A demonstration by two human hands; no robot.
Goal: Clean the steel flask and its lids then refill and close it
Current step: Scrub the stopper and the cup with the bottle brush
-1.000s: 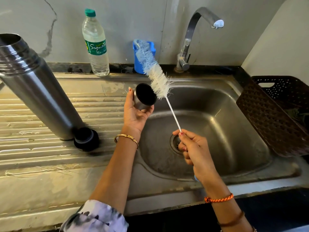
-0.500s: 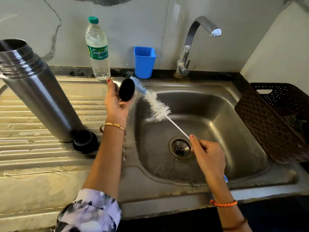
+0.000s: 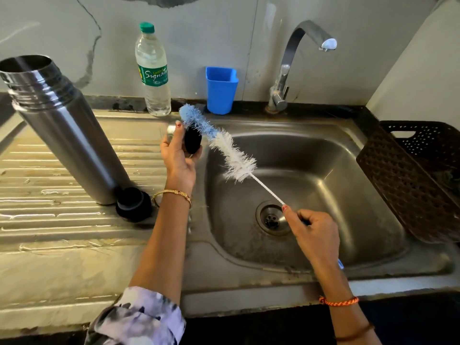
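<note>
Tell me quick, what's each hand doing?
Left hand: holding the steel cup lid.
Right hand: fingers pinching the bottle brush handle.

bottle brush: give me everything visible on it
The bottle brush is long and thin: a twisted white wire stem with a bristle head, blue at the tip and white below. The right hand grips its lower stem, with a bit of blue handle showing past the wrist. It slants up-left over the sink, its blue tip beside the cup lid held by the left hand.

sink basin point(image 3: 323, 170) open, steel flask point(image 3: 67, 135) – black lid point(image 3: 133, 204) crowd the drainboard point(image 3: 49, 240)
</note>
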